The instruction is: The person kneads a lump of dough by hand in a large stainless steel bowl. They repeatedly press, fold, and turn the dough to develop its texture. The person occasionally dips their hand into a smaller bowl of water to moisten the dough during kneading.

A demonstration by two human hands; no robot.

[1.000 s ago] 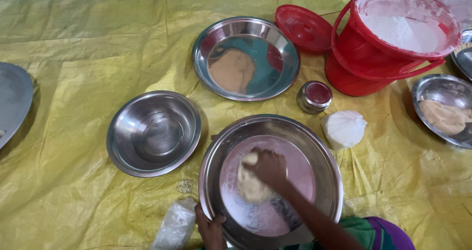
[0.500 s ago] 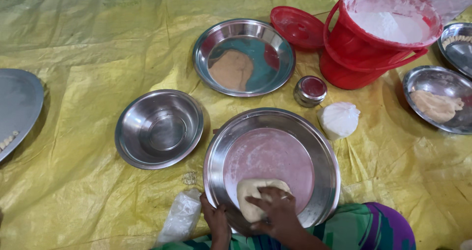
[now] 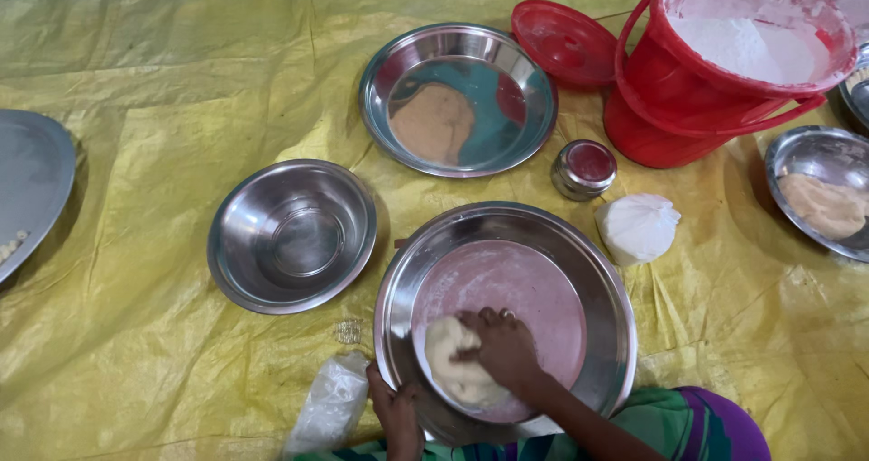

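A wide steel pan [image 3: 605,291] lies in front of me on a yellow sheet, its flat bottom dusted with flour. A pale lump of dough [image 3: 450,367] rests in the near left part of the pan. My right hand [image 3: 503,345] presses down on the dough with curled fingers. My left hand [image 3: 395,408] grips the pan's near left rim.
An empty steel bowl [image 3: 291,235] sits to the left, a steel plate [image 3: 457,99] behind. A red bucket of flour [image 3: 729,67], its red lid [image 3: 563,43], a small steel tin [image 3: 584,168], a white knotted bag [image 3: 636,227] and a clear bag [image 3: 328,407] lie around. Another steel dish with dough [image 3: 819,198] is at right.
My right hand has drawn the dough from the middle of the pan toward me to its near edge, and now presses it there. My left hand stays on the rim.
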